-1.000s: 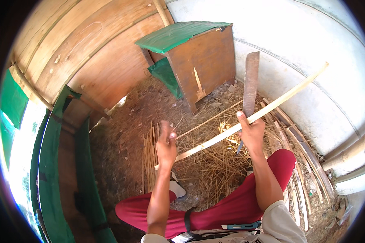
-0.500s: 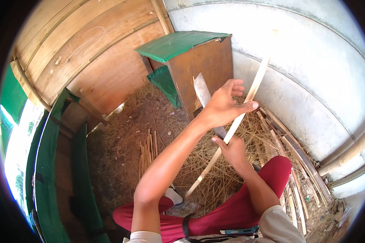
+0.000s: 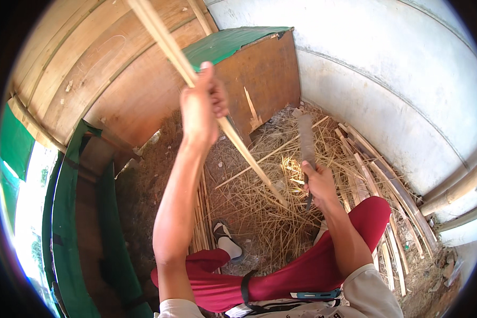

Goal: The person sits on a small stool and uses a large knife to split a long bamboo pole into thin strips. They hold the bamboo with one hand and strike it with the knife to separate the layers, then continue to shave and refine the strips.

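My left hand (image 3: 204,106) is closed round a long, pale split-bamboo strip (image 3: 167,45), raised in front of me. The strip slants from the upper left down towards the shavings, and its upper end runs out of the picture. My right hand (image 3: 321,183) grips a machete (image 3: 306,139) by its handle, the broad greyish blade pointing up and away from me. Blade and strip are apart. Below and between the hands lies a loose heap of thin bamboo shavings (image 3: 273,217).
A brown wooden box (image 3: 273,74) with a green cover stands ahead against a pale wall (image 3: 365,47). Bamboo lengths (image 3: 389,191) lie along the right. Thin strips (image 3: 200,212) lie by my left foot (image 3: 229,245). Green-covered shelving (image 3: 63,228) is at the left.
My left hand has swung left and up with the strip, which now leans the other way. The machete has come away from the strip, its blade now more upright at the right.
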Demonstrator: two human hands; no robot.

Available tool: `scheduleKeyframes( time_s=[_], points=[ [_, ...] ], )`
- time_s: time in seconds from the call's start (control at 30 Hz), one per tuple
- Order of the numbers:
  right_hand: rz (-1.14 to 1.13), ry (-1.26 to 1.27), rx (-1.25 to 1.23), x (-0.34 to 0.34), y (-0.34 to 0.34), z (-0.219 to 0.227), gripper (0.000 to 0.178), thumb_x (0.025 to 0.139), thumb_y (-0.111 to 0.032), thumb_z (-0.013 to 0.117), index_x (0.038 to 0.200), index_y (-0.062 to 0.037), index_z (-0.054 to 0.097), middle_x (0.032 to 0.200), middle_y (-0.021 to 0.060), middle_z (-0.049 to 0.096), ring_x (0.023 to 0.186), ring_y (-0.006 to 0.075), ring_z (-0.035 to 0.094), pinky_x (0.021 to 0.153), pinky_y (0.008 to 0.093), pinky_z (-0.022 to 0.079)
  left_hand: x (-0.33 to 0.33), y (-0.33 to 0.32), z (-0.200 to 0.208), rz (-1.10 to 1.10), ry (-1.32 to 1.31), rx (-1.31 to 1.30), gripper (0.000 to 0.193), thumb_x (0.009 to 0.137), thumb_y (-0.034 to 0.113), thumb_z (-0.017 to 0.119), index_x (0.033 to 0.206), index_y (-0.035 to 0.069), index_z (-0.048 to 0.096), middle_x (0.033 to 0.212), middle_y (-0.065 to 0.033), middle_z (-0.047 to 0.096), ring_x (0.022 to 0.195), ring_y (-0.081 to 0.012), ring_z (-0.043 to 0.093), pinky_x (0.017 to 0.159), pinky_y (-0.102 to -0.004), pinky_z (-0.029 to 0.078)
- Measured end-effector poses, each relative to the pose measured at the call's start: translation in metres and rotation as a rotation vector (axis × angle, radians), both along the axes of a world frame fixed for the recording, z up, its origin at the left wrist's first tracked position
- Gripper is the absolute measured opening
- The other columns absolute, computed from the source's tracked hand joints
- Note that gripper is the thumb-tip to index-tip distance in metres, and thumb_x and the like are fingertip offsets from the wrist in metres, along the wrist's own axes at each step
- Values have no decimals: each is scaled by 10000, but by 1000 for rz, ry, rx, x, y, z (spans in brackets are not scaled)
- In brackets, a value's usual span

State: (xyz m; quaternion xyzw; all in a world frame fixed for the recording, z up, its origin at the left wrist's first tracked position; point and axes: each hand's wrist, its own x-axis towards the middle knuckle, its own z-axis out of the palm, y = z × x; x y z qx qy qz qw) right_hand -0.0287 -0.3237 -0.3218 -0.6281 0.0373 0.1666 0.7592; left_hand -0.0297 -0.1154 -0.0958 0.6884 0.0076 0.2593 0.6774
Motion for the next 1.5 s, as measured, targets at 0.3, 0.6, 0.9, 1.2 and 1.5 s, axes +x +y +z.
scheduleKeyframes(
  time_s=[0.3,0.6,0.9,1.2,1.5],
  points=[
    [-47,-59,-229,5,-29,-20,377,985,-343,568,808,-10,582,591,-12,436,470,109,453,474,284,381,-18,-2,-33,162,-150,46,320,1020,282,508,763,133,392,644,50,355,579,-66,343,523,-238,316],
    [211,427,488,-2,-31,-13,344,1027,-358,492,786,-113,502,808,204,714,1053,342,679,837,383,546,1,-1,-58,288,-283,181,367,1037,241,463,704,121,364,614,45,335,563,-55,291,506,-246,265],
    [214,448,525,-4,-31,-10,295,1047,-334,438,907,-76,465,1145,338,626,1103,429,633,960,549,497,12,9,-84,263,-266,22,376,1026,233,486,685,97,404,584,46,359,516,-44,289,457,-255,238],
    [238,42,-172,-11,-25,-27,403,1018,-337,514,989,57,591,809,208,702,756,297,711,706,403,575,15,17,-116,217,-304,-16,370,1014,214,499,682,89,394,559,34,354,478,-51,301,435,-261,233],
    [323,-283,-623,-36,-2,-76,336,961,-317,565,890,0,650,634,193,637,623,350,657,612,451,501,19,38,-126,198,-378,-130,359,992,172,531,672,89,389,546,33,331,445,-58,296,411,-269,213]
  ],
)
